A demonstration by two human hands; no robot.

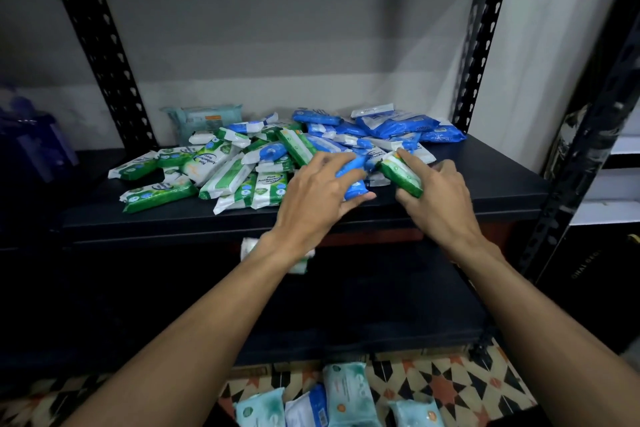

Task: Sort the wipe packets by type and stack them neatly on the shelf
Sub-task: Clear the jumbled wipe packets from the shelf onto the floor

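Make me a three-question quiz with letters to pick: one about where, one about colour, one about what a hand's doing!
1. Where do most green packets lie? A left side of the shelf B its right corner C the floor
2. What colour packet does the left hand hold? A red B blue C yellow
3. The right hand is: A flat and empty B a bare fist C gripping a green packet
Answers: A, green ones spread left; B, fingers wrap a blue packet; C, fingers curl round it.
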